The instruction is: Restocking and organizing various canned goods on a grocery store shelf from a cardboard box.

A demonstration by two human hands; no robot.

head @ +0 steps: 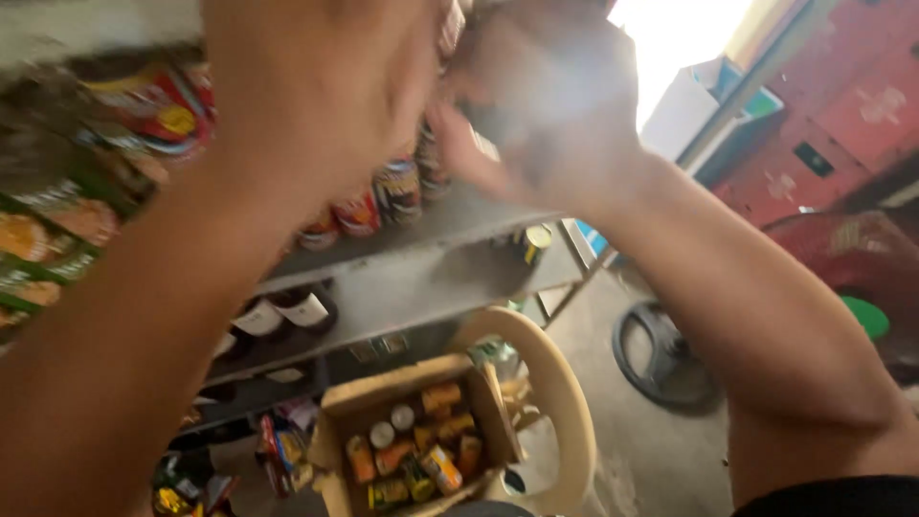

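Both my arms are raised toward the upper part of a grey metal shelf rack (450, 225). My left hand (316, 86) is seen from the back, blurred, with its fingers curled near the top of the frame. Close beside it, my right hand (550, 105) is blurred too, its fingers turned toward the left hand. A small printed can or packet (450, 24) shows between the two hands; which hand holds it is unclear. A row of labelled cans (392, 191) stands on the shelf just below the hands.
Colourful snack packets (144, 110) hang at the left. Dark bottles (287, 311) sit on a lower shelf. On the floor, an open cardboard box (493, 412) holds several cans beside a cream plastic rim (574, 421). A black round base (661, 359) lies to the right.
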